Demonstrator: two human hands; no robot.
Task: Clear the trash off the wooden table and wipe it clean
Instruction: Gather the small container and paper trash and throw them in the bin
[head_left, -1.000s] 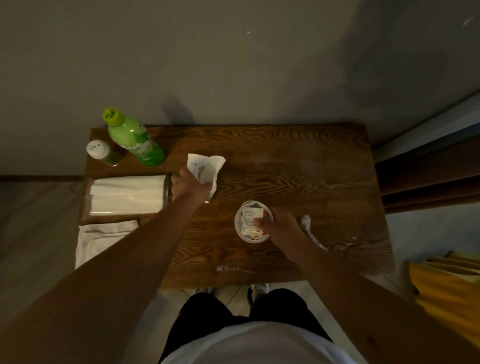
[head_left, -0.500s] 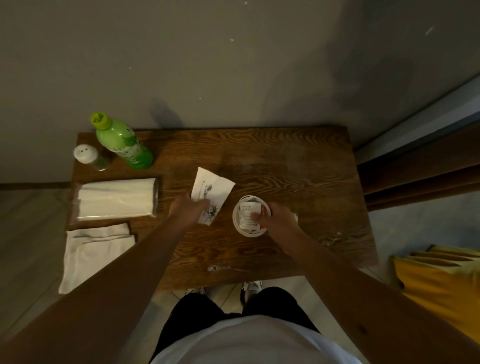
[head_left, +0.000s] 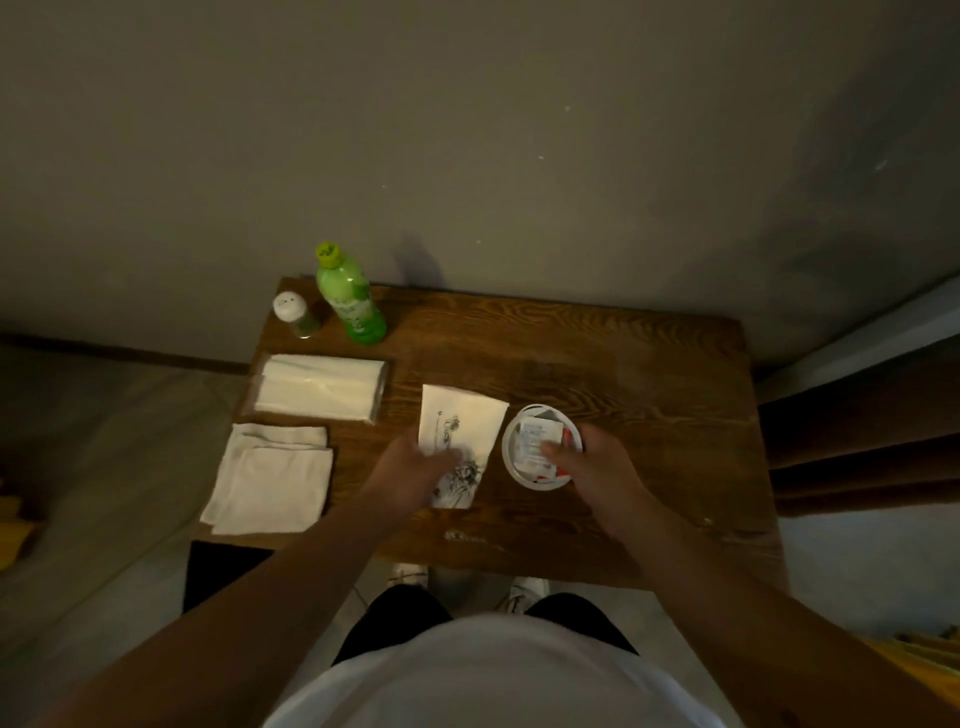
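The left hand (head_left: 415, 467) grips a printed paper wrapper (head_left: 460, 441) near the middle of the wooden counter (head_left: 649, 374); the right hand (head_left: 592, 462) holds a white cup (head_left: 519, 467) of trash just beside it, thumb on the packets (head_left: 535, 439) inside

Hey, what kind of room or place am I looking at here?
Probably a home or a small eating spot, though I can't be sure. A small wooden table stands against a bare grey wall, with a green bottle, a shaker and a pack of napkins on it.
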